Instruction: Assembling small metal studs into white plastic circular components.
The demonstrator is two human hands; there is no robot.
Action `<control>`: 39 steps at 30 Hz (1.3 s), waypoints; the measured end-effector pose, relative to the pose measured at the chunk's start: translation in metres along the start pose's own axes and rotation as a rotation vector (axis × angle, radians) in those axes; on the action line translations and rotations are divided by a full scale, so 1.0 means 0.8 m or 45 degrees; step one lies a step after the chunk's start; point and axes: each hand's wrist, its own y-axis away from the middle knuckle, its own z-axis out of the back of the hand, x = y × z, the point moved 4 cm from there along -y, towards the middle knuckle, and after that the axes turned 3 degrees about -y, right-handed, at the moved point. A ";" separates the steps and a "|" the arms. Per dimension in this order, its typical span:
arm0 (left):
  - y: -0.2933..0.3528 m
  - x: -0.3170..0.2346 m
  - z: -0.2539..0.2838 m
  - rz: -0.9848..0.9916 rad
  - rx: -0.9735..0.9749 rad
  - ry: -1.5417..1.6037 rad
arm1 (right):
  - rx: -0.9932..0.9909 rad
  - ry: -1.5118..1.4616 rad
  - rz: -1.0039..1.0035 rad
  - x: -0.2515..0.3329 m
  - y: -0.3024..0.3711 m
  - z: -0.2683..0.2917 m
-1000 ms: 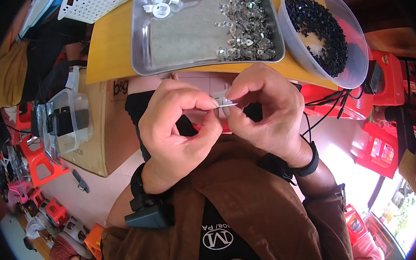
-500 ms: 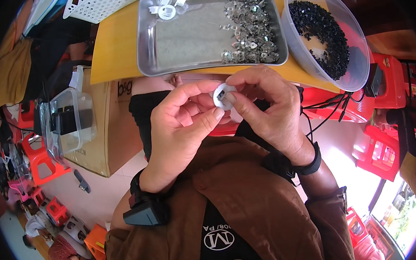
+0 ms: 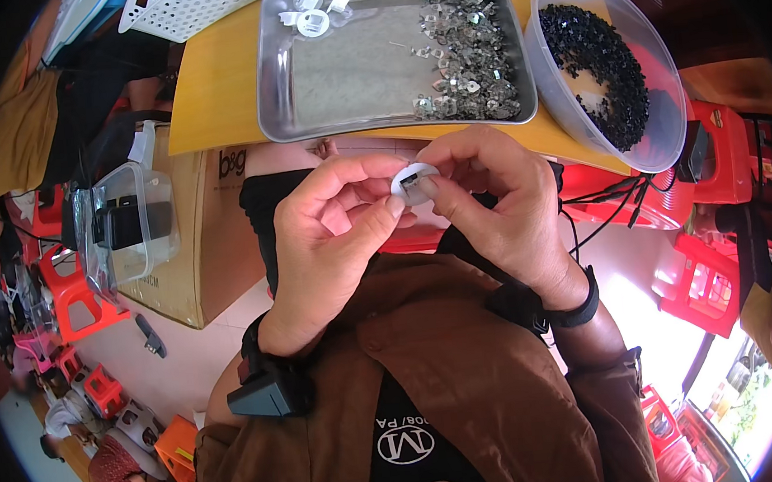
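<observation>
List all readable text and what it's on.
Black shirt: white lettering and a ringed emblem, legible; wording not copied.
Cardboard box: large dark lettering near its top, not copied; fainter print lower down, too small.
White disc: no text readable.

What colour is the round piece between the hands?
The round piece is mostly white; the head view shows it best.

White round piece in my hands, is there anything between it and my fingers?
Nothing visible: the left hand and right hand both hold the white round piece directly, bare fingertips on it. The right thumb covers part of its face, so what lies beneath is hidden.
</observation>
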 end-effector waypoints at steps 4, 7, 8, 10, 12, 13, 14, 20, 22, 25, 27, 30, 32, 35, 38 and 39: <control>-0.002 0.004 0.003 0.041 0.020 -0.007 | 0.003 0.036 -0.028 -0.002 0.002 0.004; -0.006 0.004 -0.003 0.061 -0.011 0.111 | 0.047 0.069 0.012 -0.002 0.000 0.004; -0.007 0.004 -0.003 0.060 -0.010 0.112 | 0.053 0.027 0.038 -0.001 -0.001 0.004; -0.009 0.002 0.001 -0.073 -0.058 0.040 | 0.064 -0.016 0.070 0.001 -0.004 0.001; -0.009 0.003 0.007 -0.070 -0.072 -0.002 | 0.016 -0.030 0.093 0.009 -0.008 -0.001; -0.008 0.002 0.010 -0.064 -0.086 -0.044 | 0.025 -0.027 0.115 0.014 -0.008 -0.001; -0.005 -0.002 0.009 -0.075 -0.104 -0.062 | 0.078 0.117 0.179 0.019 -0.005 -0.001; -0.004 -0.004 0.003 0.012 0.003 0.117 | 0.100 0.165 0.021 0.010 -0.002 0.001; 0.001 0.000 0.005 0.018 0.038 0.145 | 0.123 0.216 0.069 0.021 -0.003 -0.003; 0.004 0.001 0.015 -0.121 -0.013 0.067 | 0.163 0.222 0.078 0.032 -0.006 -0.012; 0.007 0.001 0.019 -0.155 -0.046 0.003 | 0.213 0.293 0.157 0.042 -0.009 -0.019; 0.005 0.001 0.026 -0.135 -0.047 0.019 | 0.204 0.267 0.131 0.039 -0.013 -0.024; 0.007 0.002 0.031 -0.099 -0.076 0.077 | 0.219 0.286 0.130 0.042 -0.017 -0.032; 0.008 0.015 0.043 -0.020 -0.094 0.189 | 0.303 0.310 0.050 0.040 -0.028 -0.042; 0.011 0.008 0.045 -0.014 -0.082 0.127 | 0.437 0.353 -0.076 0.042 -0.046 -0.028; 0.013 0.004 0.047 -0.023 -0.164 0.161 | 0.438 0.404 -0.078 0.050 -0.058 -0.016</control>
